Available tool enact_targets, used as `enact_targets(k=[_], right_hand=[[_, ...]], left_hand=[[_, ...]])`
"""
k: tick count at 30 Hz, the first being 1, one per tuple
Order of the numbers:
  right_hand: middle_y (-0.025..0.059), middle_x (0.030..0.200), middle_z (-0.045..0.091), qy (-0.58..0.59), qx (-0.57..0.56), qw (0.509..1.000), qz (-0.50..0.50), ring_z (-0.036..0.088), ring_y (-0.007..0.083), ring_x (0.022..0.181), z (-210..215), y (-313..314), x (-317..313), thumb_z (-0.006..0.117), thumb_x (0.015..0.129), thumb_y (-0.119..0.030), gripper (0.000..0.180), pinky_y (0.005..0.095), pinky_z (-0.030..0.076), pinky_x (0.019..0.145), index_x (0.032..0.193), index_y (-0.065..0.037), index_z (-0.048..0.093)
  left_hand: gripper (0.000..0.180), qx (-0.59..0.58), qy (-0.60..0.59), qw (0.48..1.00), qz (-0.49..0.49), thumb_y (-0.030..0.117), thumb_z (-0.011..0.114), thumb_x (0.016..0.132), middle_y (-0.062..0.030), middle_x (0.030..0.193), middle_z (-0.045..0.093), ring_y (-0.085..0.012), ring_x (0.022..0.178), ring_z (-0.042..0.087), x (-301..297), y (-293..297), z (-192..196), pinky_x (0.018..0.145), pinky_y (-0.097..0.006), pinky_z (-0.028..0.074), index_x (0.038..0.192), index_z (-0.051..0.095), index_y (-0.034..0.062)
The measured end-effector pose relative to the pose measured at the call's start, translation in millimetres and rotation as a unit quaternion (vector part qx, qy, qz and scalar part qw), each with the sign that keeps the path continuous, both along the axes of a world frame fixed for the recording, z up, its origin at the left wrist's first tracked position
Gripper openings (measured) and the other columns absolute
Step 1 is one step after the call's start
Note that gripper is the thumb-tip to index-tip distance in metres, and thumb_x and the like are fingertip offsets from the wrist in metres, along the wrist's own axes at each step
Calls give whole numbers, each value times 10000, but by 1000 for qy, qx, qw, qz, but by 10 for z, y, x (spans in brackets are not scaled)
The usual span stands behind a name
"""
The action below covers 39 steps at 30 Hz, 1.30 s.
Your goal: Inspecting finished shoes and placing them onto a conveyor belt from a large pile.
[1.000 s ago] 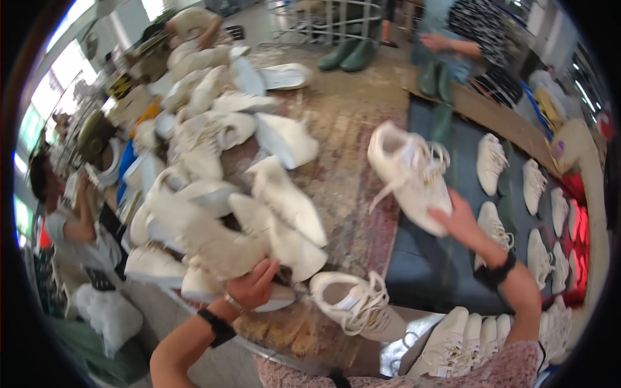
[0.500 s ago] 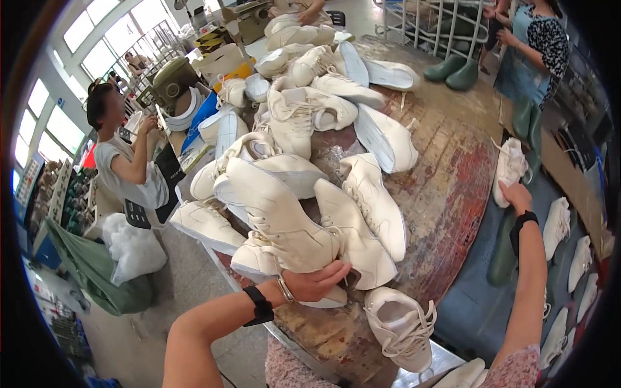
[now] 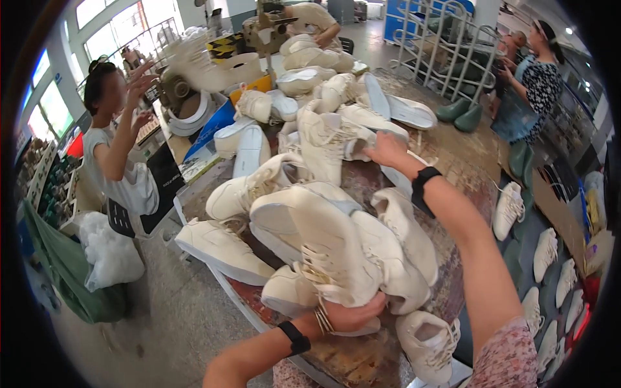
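A heap of cream-white sneakers covers a worn brown table (image 3: pixel 462 169). My left hand (image 3: pixel 352 317) is at the near edge, curled under a big white sneaker (image 3: pixel 323 242) that lies on its side with the pale sole up. My right hand (image 3: pixel 386 150) reaches far across the pile with a black band on the wrist. Its fingers rest on a laced white sneaker (image 3: pixel 331 143) in the middle of the heap; whether they grip it is hidden. One loose sneaker (image 3: pixel 428 341) lies by my right elbow.
A person in a white top (image 3: pixel 116 152) stands at the left with both hands raised. Another person in a dotted top (image 3: pixel 535 87) stands at the back right by a metal rack (image 3: pixel 446 45). More sneakers (image 3: pixel 550 271) lie on the floor at the right.
My right hand came in from the floor side on the right and now reaches over the pile. My left hand stays under the big sneaker. The view swung left.
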State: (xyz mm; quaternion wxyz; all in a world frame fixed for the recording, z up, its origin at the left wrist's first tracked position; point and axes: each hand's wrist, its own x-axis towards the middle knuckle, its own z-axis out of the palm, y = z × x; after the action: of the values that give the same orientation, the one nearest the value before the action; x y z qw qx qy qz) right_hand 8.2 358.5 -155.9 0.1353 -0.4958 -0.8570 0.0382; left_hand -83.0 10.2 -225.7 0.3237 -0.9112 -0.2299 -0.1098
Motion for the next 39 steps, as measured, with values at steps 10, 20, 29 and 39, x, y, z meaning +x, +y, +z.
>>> enact_targets(k=[10, 20, 29, 39], right_hand=[[211, 1132, 543, 71, 154, 973, -158, 588, 426, 973, 299, 399, 219, 574, 777, -85, 223, 492, 505, 777, 991, -34, 612], [161, 820, 658, -16, 44, 989, -142, 653, 313, 789, 1331, -415, 3047, 562, 800, -215, 247, 439, 522, 688, 923, -29, 668], [141, 757, 654, 175, -454, 852, -195, 658, 225, 546, 690, -2511, 3886, 542, 887, -301, 357, 343, 564, 453, 932, 36, 649], [146, 806, 670, 165, -447, 833, -281, 667, 212, 613, -300, -2883, 3252, 485, 923, -312, 401, 317, 566, 511, 970, 55, 637]], left_hand=[[339, 8, 74, 997, -1, 180, 539, 752, -26, 1153, 547, -228, 1103, 545, 22, -1, -75, 909, -454, 482, 1077, 606, 108], [239, -179, -81, 979, 61, 215, 602, 717, -3, 1132, 584, -228, 1083, 556, 71, 66, -14, 917, -450, 444, 944, 651, 161], [237, -171, -164, 967, 91, 165, 593, 725, -56, 1165, 544, -286, 1003, 562, 111, 0, 109, 850, -452, 454, 955, 646, 137], [206, -208, -149, 962, 95, 179, 541, 738, -40, 1100, 528, -267, 996, 552, 126, 33, 154, 863, -438, 438, 924, 602, 113]])
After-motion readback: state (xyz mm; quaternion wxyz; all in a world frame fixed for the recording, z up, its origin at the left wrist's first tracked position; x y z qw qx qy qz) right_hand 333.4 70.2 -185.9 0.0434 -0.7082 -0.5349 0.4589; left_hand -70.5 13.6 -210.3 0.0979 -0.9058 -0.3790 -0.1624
